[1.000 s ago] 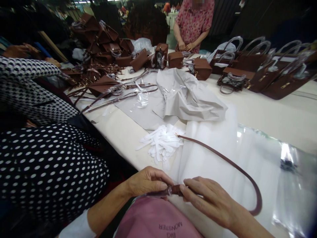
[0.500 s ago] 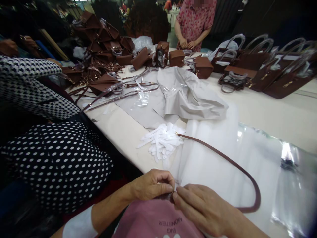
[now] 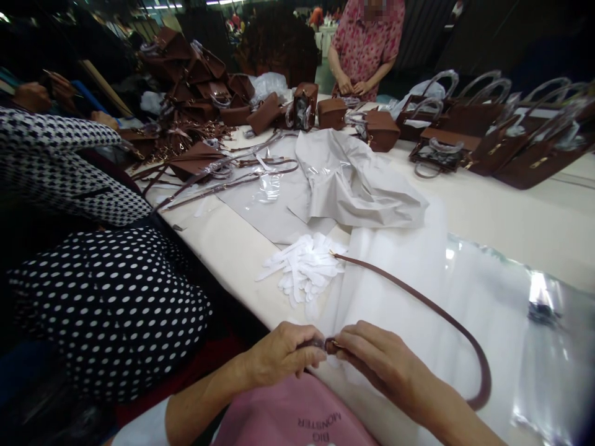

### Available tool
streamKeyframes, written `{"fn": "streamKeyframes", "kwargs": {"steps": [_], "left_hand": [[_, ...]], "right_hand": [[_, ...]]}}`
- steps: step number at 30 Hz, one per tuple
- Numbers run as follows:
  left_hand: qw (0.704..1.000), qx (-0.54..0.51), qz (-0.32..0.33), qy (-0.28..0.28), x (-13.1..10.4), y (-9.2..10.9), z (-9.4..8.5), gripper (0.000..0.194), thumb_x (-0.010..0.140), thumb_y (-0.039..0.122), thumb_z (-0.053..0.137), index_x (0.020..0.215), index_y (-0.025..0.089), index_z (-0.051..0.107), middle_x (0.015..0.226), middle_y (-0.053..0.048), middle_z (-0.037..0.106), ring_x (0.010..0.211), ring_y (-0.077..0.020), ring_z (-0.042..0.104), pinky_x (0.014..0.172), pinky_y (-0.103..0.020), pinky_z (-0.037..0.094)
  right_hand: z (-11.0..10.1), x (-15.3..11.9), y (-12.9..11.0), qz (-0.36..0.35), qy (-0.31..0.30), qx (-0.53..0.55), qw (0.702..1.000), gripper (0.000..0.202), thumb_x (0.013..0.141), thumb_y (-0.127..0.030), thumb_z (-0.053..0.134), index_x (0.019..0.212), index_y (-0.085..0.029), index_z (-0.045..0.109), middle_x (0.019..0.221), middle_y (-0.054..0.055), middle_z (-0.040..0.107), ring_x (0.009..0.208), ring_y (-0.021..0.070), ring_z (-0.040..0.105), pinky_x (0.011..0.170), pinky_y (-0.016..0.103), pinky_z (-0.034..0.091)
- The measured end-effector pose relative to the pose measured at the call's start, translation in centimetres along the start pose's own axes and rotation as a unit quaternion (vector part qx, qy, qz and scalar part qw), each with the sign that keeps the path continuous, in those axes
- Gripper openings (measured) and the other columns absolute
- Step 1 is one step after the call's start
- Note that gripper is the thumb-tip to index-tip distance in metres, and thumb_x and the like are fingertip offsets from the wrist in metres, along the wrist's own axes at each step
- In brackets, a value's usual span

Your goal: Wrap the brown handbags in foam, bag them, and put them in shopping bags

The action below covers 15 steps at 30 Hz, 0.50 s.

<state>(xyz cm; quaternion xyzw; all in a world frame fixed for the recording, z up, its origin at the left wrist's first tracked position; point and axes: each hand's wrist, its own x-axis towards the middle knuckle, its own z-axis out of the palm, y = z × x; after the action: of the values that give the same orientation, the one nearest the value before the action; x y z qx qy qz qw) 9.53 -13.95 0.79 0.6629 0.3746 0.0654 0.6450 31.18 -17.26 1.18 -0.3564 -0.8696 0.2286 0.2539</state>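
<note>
My left hand [image 3: 290, 353] is closed in a pinch around a small dark brown piece that looks partly film-wrapped. Close beside it, my right hand [image 3: 379, 359] grips a brown strap end [image 3: 331, 345] between thumb and fingers. Both hands are at the table's near edge, above my pink apron [image 3: 297, 409]. A long brown leather strap [image 3: 432, 301] curves over the table, its metal-tipped far end lying by a pile of white strips [image 3: 307, 266]. Its near part runs behind my right forearm, so I cannot tell whether it joins the held end.
White foam sheets [image 3: 395, 272] and clear plastic bags [image 3: 548, 334] cover the right side. Crumpled grey paper [image 3: 357, 179] lies ahead. Brown handbags [image 3: 525, 148] stand at the back right, more are heaped at the left. A person in polka dots [image 3: 111, 303] sits left; another stands opposite.
My hands have lifted slightly from the apron, and the right has turned, bringing the brown strap end into view between them. The strap's near loop has shifted a little.
</note>
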Motion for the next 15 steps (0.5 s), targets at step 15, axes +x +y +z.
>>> {"fn": "streamKeyframes", "kwargs": {"steps": [15], "left_hand": [[0.988, 0.126, 0.052, 0.074, 1.0, 0.1, 1.2, 0.035, 0.081, 0.043, 0.052, 0.105, 0.017, 0.051, 0.087, -0.001, 0.058, 0.076, -0.0125, 0.052, 0.068, -0.021, 0.040]], "right_hand": [[-0.3, 1.0, 0.5, 0.284, -0.051, 0.206, 0.935, 0.019, 0.086, -0.035, 0.048, 0.083, -0.017, 0.054, 0.068, -0.001, 0.056, 0.060, 0.0096, 0.050, 0.054, 0.020, 0.037]]}}
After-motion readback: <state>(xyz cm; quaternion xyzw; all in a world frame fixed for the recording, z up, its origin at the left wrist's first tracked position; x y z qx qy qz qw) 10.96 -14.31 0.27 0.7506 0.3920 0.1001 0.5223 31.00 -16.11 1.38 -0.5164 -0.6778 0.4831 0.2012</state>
